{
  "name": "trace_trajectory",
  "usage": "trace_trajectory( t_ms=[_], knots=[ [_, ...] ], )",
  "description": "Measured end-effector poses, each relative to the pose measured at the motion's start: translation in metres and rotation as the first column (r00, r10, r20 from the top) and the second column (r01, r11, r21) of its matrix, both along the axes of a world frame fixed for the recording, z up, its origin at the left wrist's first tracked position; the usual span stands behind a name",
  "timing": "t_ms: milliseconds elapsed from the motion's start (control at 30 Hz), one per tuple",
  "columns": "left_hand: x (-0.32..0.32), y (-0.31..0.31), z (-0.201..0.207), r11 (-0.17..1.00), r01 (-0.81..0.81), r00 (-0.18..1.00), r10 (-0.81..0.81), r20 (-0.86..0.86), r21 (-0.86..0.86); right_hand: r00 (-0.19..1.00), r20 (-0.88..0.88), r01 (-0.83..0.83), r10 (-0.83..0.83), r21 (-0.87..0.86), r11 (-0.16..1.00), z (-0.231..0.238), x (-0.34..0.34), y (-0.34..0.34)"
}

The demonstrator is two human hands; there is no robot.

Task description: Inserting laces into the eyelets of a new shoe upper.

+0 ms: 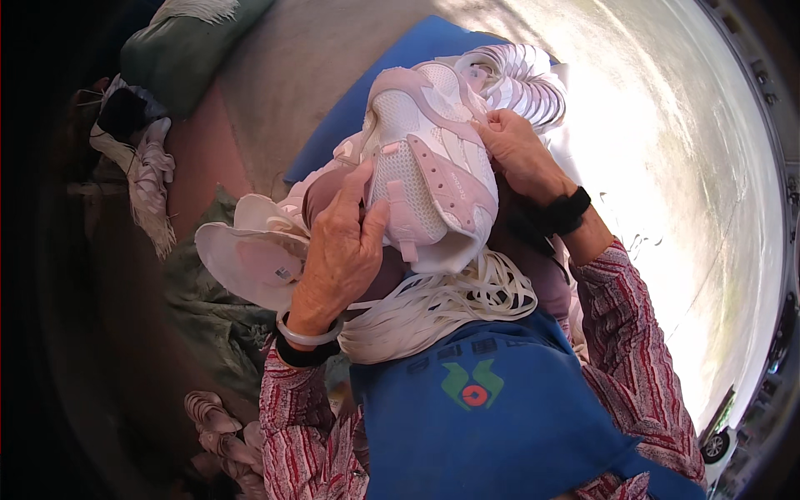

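A white mesh shoe upper (414,179) with pale pink overlays lies across my lap, its eyelet strips and tongue turned toward me. My left hand (340,242) grips its left edge between thumb and fingers. On the far right edge, my right hand (525,154) pinches the material, with the fingertips partly hidden behind it. Below the upper, a bundle of flat white shoelaces (417,308) is spread over my blue apron (492,417). Beside my left hand are several more pale uppers (250,250), loosely stacked.
A fanned stack of white uppers (533,87) sits at the far end on a blue sheet (350,108). Green sacks (187,58) and a tangle of white cords (150,179) lie to the left. Pale pink pieces (221,425) are piled lower left. Sunlit concrete (667,167) extends on the right.
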State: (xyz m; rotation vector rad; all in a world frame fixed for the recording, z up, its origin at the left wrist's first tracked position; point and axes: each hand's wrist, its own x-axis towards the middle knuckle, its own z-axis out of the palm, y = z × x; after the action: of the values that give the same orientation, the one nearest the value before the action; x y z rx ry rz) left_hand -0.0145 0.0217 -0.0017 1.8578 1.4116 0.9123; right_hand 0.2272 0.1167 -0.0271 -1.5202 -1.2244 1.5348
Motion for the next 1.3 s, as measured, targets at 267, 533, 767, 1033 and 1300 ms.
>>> trace_trajectory(
  t_ms=[267,533,767,1033,1300],
  knots=[
    [-0.028,-0.007,0.01,0.998,-0.022,0.994,0.016,-0.105,-0.052,0.997,-0.067,-0.023,0.037,0.196,0.98,-0.01,-0.01,-0.014],
    [-0.024,0.003,0.001,0.98,-0.184,0.973,0.192,-0.124,0.078,0.974,-0.225,-0.001,0.022,0.09,0.996,0.001,-0.025,-0.009],
    [-0.025,0.001,0.002,0.991,-0.133,0.976,0.133,-0.174,0.011,0.989,0.076,0.092,-0.131,0.385,0.918,-0.011,-0.035,-0.006],
    [-0.049,0.007,0.01,0.942,-0.278,0.912,0.32,0.257,-0.187,0.992,-0.011,0.123,-0.127,0.351,0.928,-0.009,-0.022,-0.031],
    [-0.016,0.009,-0.009,0.986,-0.164,0.981,0.162,-0.11,-0.006,0.968,0.251,-0.128,0.005,0.476,0.87,-0.026,-0.012,-0.015]
  ],
)
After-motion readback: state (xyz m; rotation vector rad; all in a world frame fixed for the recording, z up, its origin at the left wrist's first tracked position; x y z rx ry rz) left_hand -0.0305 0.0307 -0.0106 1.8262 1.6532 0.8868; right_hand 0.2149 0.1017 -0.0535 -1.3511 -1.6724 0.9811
